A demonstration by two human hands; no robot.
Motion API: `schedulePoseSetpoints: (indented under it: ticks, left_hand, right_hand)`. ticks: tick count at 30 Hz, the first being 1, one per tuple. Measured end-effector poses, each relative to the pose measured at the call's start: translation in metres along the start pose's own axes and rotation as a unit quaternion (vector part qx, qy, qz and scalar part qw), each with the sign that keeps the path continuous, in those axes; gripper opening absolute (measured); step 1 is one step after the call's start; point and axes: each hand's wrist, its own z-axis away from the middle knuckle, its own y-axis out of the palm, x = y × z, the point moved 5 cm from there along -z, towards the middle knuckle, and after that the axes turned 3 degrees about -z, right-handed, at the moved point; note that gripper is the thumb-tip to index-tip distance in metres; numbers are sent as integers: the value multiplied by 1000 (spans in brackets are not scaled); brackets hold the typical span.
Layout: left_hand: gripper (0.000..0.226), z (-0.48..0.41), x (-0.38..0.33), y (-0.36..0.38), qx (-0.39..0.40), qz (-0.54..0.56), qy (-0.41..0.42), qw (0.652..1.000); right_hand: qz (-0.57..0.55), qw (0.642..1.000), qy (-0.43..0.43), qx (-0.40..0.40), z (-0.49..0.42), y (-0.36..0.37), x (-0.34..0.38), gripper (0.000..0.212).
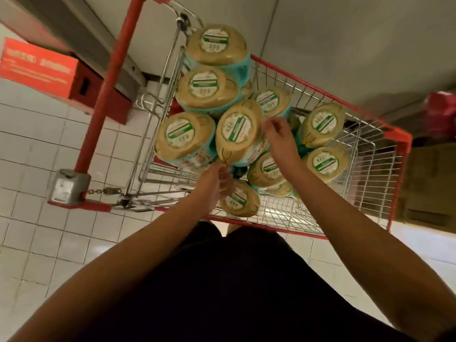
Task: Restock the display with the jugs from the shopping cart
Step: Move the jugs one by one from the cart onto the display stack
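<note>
Several tan jugs with teal labels and round green-and-white stickers lie piled in a red-rimmed wire shopping cart [318, 88]. The middle jug [237, 130] sits on top of the pile, tilted toward me. My left hand [216, 185] is at its near lower end, fingers curled round its yellow handle. My right hand [277, 135] is against the jug's far right side, fingers curled at its edge. More jugs [323, 124] lie to the right and lower in the basket, partly hidden by my arms.
The cart's red push bar [111, 82] runs up the left side, with a grey coin lock [67, 186] and chain at its near end. A red carton [37, 65] sits on the tiled floor at left. A grey wall or panel rises behind the cart.
</note>
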Motion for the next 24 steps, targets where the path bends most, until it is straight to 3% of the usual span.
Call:
schedulePoseSetpoints:
  ticks: [6, 11, 14, 19, 24]
  left_hand:
    - [32, -42, -5, 9, 20, 25, -63, 998]
    - [48, -62, -10, 12, 32, 30, -59, 997]
    - [41, -65, -17, 18, 34, 32, -51, 998]
    - [45, -67, -23, 23, 52, 74, -38, 995]
    - [54, -61, -26, 24, 121, 88, -1, 989]
  right_hand:
    - [-15, 996, 73, 46, -37, 24, -10, 54]
    - [-54, 992, 84, 72, -57, 32, -22, 52]
    - [-45, 993, 77, 76, -60, 31, -21, 49]
    - [-130, 987, 95, 26, -46, 24, -20, 41]
    - [-293, 943, 143, -59, -10, 16, -13, 29]
